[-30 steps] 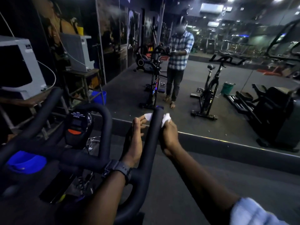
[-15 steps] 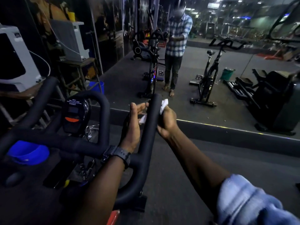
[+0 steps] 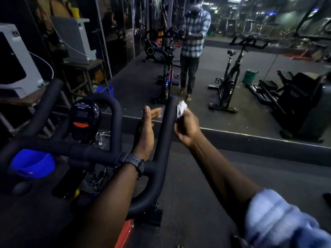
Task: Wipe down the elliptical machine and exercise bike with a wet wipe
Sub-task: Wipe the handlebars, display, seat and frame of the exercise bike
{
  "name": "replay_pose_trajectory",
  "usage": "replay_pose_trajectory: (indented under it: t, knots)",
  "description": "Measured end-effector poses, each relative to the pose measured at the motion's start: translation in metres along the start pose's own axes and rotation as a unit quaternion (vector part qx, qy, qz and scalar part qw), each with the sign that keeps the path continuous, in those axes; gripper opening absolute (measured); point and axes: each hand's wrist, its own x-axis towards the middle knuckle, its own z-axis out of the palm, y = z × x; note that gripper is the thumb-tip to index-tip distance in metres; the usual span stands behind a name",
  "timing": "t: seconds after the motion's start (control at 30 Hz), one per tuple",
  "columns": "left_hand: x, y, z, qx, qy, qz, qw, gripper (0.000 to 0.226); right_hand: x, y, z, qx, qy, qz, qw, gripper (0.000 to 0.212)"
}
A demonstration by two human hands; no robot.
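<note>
My right hand [image 3: 188, 127] is closed around a bunched white wet wipe [image 3: 181, 108], pressing it against the right side of the exercise bike's right handlebar prong [image 3: 165, 138], just below its rounded tip. My left hand [image 3: 146, 133] is open, fingers straight, palm beside the prong's inner face; in this dim light I can't tell if it actually touches. To do this stroke well, I should wrap the wipe round the bar and drag along its length, turning my wrist to reach the underside, with the left hand steadying. The prong's long axis runs away from me toward the mirror [image 3: 250, 68], tip pointing forward and slightly up.
</note>
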Motion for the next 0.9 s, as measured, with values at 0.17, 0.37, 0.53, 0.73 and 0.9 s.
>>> replay_pose_trajectory:
  t: [0.17,0.37,0.53,0.73,0.9]
  knots:
    - [-0.002,0.001,-0.003,-0.002,0.002,0.001,1.000,0.069,-0.005,0.018,-0.015,0.009,-0.085,0.023,0.996,0.068]
    - [-0.004,0.005,0.001,-0.010,-0.031,-0.018,0.999,0.049,-0.060,0.081,-0.050,0.000,-0.048,0.099,0.994,0.040]
    - [-0.005,-0.001,-0.002,0.018,-0.028,0.010,0.999,0.065,0.004,-0.015,0.007,0.056,-0.035,-0.025,0.997,0.059]
    - [-0.007,0.003,-0.003,0.024,-0.033,-0.012,0.999,0.061,-0.046,0.050,-0.021,0.057,-0.032,0.064,0.996,0.055]
    - [-0.005,0.001,-0.004,0.048,-0.040,-0.007,0.998,0.085,-0.072,0.088,-0.049,0.036,-0.008,0.108,0.993,0.036]
